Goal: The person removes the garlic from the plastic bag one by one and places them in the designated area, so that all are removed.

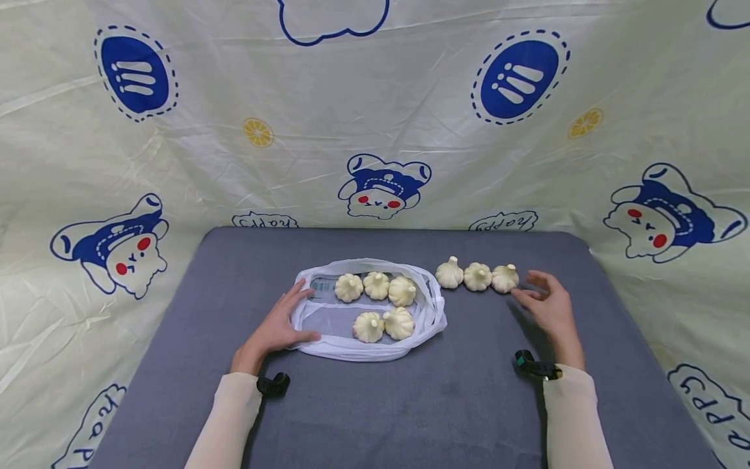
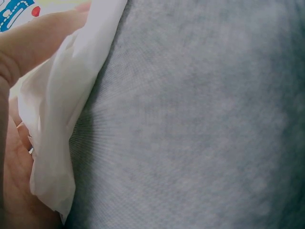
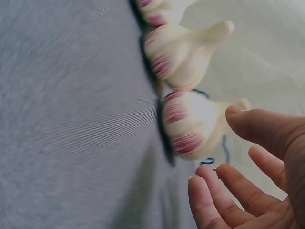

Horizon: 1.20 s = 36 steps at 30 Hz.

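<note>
A white plastic bag lies with its mouth spread wide, and several garlic bulbs sit inside its rim. My left hand rests at the bag's left edge, thumb and fingers spread apart against the rim. White plastic covers part of that hand in the left wrist view, hiding some fingertips. To the right of the bag, three garlic bulbs stand in a row. My right hand is beside the rightmost garlic bulb, its fingers apart and nothing held. In the right wrist view the thumb is close to this bulb's stem.
A grey cloth-covered table lies under everything. Behind it hangs a pale printed curtain. Each wrist wears a small black camera, one on the left and one on the right.
</note>
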Available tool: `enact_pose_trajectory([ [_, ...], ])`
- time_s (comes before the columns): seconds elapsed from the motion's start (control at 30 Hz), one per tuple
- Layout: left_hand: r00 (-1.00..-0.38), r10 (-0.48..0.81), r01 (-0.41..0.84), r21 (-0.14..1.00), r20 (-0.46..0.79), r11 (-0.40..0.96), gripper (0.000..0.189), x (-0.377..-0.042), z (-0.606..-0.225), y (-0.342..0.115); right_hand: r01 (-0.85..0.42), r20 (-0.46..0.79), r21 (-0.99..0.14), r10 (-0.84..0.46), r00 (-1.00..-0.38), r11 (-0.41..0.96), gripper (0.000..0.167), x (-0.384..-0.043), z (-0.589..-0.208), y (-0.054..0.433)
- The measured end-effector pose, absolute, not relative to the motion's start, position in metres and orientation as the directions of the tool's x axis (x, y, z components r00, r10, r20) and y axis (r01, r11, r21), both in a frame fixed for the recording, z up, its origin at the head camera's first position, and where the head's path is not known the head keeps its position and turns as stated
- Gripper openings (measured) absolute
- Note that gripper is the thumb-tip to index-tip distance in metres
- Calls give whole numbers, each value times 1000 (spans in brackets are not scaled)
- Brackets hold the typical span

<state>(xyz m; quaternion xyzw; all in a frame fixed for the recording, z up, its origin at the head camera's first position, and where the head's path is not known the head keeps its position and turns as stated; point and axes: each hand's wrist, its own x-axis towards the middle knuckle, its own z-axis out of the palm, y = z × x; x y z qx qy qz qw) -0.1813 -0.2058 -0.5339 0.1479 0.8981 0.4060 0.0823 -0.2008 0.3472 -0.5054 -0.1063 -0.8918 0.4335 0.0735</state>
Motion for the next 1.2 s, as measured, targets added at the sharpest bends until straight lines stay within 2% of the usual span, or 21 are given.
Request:
enact_pose_trajectory([
  [0.23, -942, 334, 209, 748, -18, 629, 94, -181, -535, -206, 77, 91, -783, 236, -968, 618, 69, -189, -484, 338],
  [0.6, -943, 332, 204, 751, -22, 628, 94, -181, -535, -207, -41, 162, -784, 140, -977, 620, 72, -167, -449, 305],
  [1.2, -940, 340, 214, 749, -16, 627, 94, -181, -535, -206, -194, 211, -790, -39, -977, 582, 73, -156, -434, 263],
])
